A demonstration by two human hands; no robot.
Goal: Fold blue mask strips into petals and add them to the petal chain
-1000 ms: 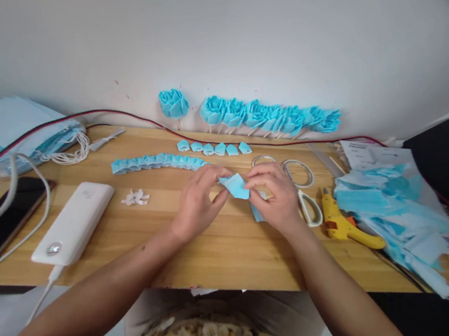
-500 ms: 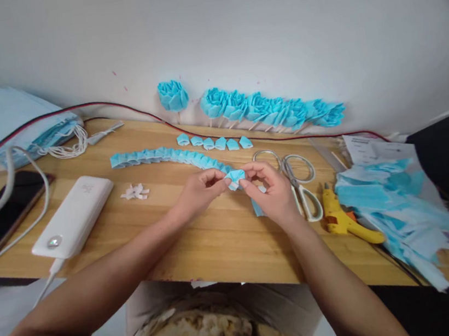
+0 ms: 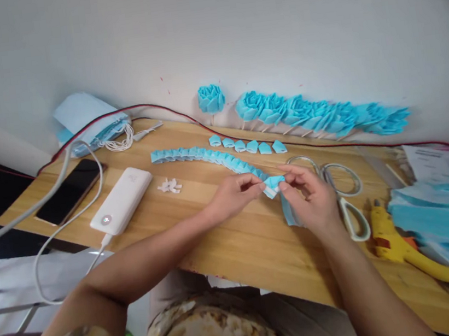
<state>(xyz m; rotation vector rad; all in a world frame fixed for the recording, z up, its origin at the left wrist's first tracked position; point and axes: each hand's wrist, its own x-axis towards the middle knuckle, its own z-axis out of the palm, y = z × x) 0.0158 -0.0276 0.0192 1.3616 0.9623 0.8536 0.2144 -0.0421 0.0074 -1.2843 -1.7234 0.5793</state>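
Between my two hands is a small folded blue piece (image 3: 273, 185) with a white edge; it looks like soft fabric or paper. My left hand (image 3: 234, 197) pinches its left side between thumb and fingertips. On its right side, the thumb and fingers of my right hand (image 3: 311, 195) grip it too. Just behind the piece ends a curved row of overlapping folded blue pieces (image 3: 206, 155). Several separate folded petals (image 3: 252, 147) lie in a line farther back. Under my right hand, a flat blue strip (image 3: 289, 212) is partly hidden.
Scissors (image 3: 354, 217) and a yellow glue gun (image 3: 389, 240) lie right, beside blue scraps (image 3: 442, 222). Blue flowers (image 3: 295, 112) on sticks lean along the wall. Left are a white power bank (image 3: 123, 199), a phone (image 3: 70, 191), cables and stacked blue sheets (image 3: 87, 117).
The view has swung left, so everything sits farther right in the picture. Both hands keep hold of the folded blue piece, whose white edge now shows more.
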